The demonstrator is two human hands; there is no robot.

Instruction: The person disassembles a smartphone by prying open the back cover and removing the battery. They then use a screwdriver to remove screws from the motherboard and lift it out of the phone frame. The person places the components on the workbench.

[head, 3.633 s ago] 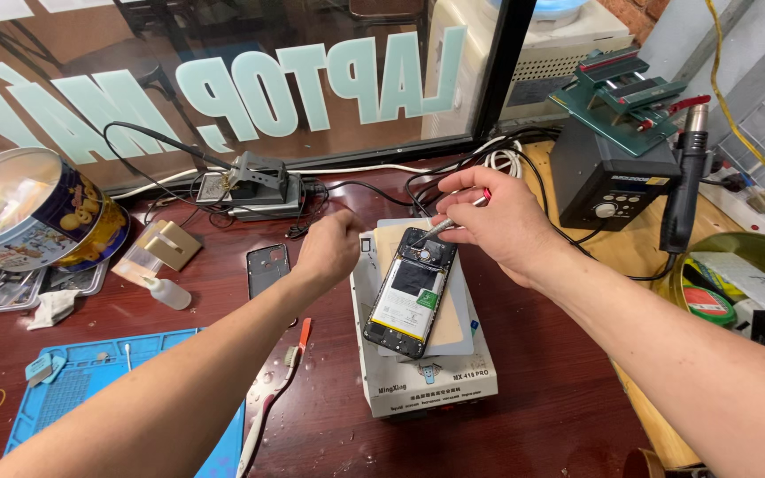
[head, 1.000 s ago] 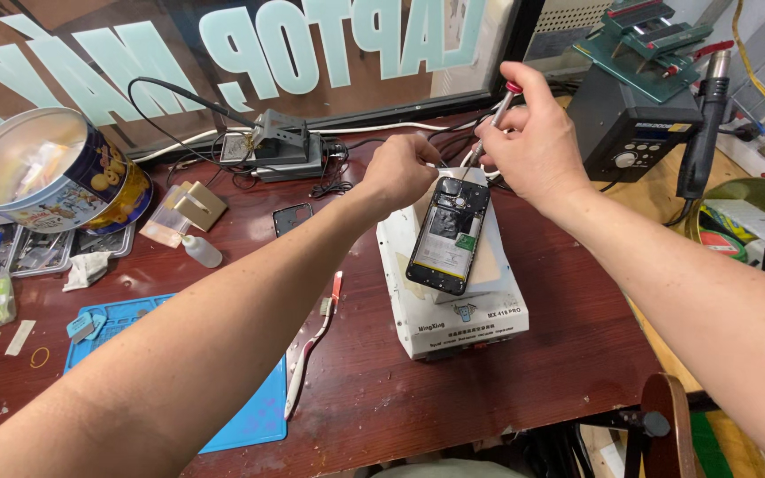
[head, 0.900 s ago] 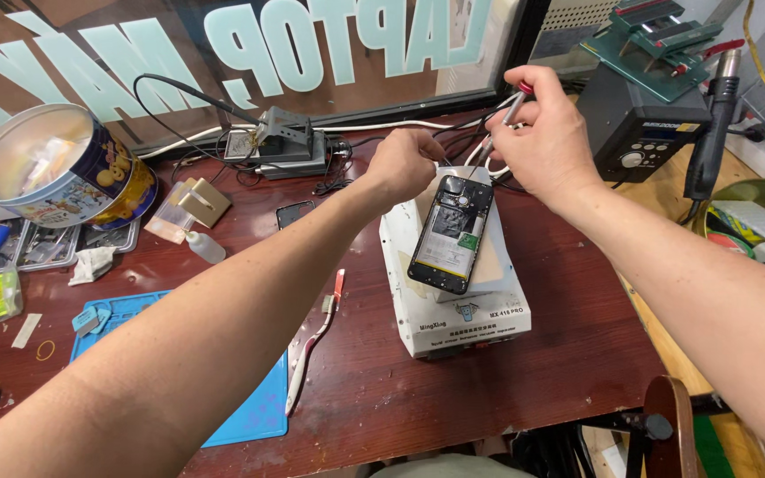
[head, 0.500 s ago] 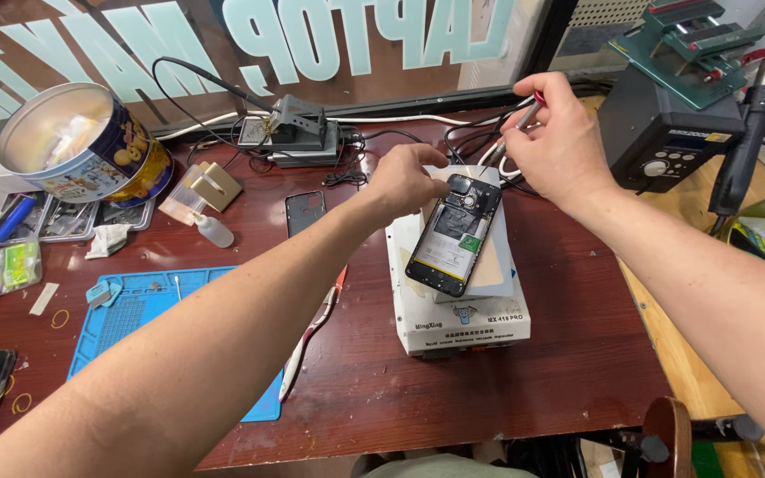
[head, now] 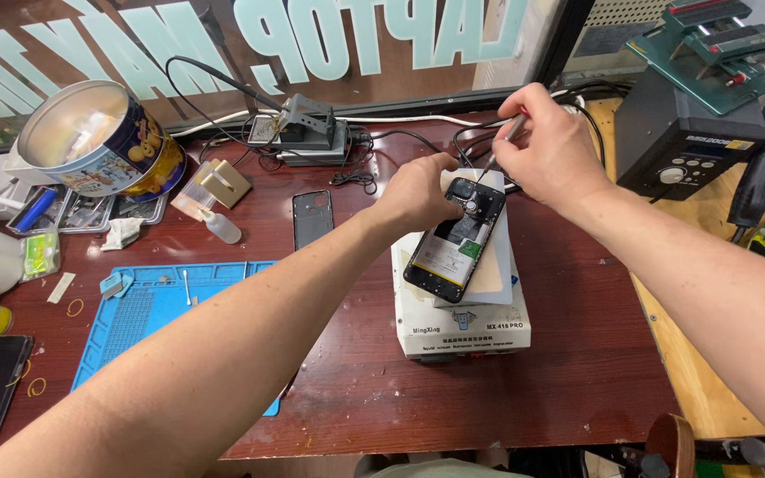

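Fingers of your left hand (head: 420, 193) press the opened black phone (head: 455, 241) on the white box (head: 462, 320). Your right hand (head: 549, 150) pinches thin metal tweezers (head: 499, 147), tip at the phone's top.

- Left hand (head: 418, 190) steadies the opened phone (head: 455, 239) lying on a white box (head: 462, 310).
- Right hand (head: 549, 150) pinches tweezers (head: 499, 150), tip at the phone's top.
- A blue mat (head: 148, 305) lies on the desk (head: 568, 354).

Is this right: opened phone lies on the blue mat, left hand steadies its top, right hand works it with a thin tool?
Not quite. In the head view the opened phone lies on the white box, not the blue mat. Left hand and right hand with the thin tool are as stated.
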